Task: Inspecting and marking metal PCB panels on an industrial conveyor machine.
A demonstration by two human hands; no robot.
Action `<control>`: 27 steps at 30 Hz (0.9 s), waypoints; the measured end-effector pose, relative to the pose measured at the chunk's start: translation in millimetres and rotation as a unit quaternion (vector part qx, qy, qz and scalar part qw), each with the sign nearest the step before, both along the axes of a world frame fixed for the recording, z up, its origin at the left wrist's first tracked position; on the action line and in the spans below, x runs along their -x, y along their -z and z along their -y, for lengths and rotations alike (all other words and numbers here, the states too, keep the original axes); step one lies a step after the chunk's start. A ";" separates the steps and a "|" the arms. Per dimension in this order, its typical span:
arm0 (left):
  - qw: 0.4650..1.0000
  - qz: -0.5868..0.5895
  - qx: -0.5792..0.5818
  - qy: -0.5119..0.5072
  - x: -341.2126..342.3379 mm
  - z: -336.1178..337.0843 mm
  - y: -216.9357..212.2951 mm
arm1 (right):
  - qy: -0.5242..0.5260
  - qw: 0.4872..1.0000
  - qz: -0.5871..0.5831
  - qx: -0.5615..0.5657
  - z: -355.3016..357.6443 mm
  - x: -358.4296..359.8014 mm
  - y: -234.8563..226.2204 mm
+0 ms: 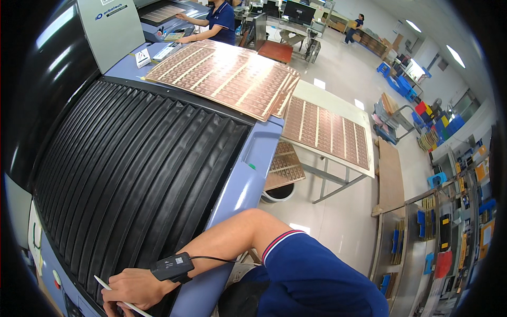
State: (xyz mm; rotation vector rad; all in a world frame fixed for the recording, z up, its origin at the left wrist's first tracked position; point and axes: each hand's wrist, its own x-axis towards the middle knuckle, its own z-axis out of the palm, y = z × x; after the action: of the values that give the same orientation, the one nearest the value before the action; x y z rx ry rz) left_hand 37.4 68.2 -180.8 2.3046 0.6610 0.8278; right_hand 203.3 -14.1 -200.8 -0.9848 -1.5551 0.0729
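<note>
**Stylus pinched at the lower edge of the ribbed cover**

One hand (132,289) is seen at the lower edge of the head view, its forearm crossing in from the right, so it is taken to be the right one. A black band (171,267) with a thin cable is worn at the wrist. The fingers are curled and pressed around a slim white stylus (113,295), which is pinched near its middle; one tip sticks out up and to the left, the other toward the bottom edge. The left hand is not in view, so its state cannot be told.

The stylus lies just over the black ribbed cover (132,174) of a blue-grey machine (259,158), near its lower corner. It is judged to be light, stiff and smooth, so it is likely to slip if gripped loosely; a pen-style hold close to the working tip would give the most control.

Beyond the cover, copper panels (227,74) are stacked on the machine top, and more are laid on a white table (330,129) just beside it. A person in a dark blue shirt (219,21) is at work at the far end.
</note>
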 end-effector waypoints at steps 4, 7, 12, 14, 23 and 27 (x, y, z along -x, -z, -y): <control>1.000 -0.012 -0.011 -0.006 4.0 -3.5 3.5 | 0.007 0.999 -0.042 0.013 0.0 5.0 1.1; 1.000 -0.020 -0.020 -0.008 2.0 1.0 -1.2 | 0.010 0.999 -0.040 0.012 0.1 5.3 0.7; 0.999 -0.040 0.001 -0.020 1.0 5.5 -5.6 | 0.015 0.999 -0.038 0.015 0.8 5.6 -0.1; 0.999 -0.037 -0.002 -0.020 1.1 5.3 -5.6 | 0.011 0.999 -0.037 0.014 0.2 5.6 0.1; 0.999 -0.044 0.001 -0.022 0.3 6.1 -7.9 | 0.009 0.999 -0.036 0.016 -1.3 6.2 1.6; 1.000 -0.024 -0.003 -0.020 1.4 4.6 -3.8 | 0.009 0.999 -0.040 0.009 -1.7 6.7 1.6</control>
State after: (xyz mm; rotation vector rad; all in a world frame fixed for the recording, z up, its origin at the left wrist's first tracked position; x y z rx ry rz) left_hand 36.0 63.7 -177.0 2.3307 0.7279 0.7951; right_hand 196.6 -12.4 -202.3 -0.9978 -1.4747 0.1133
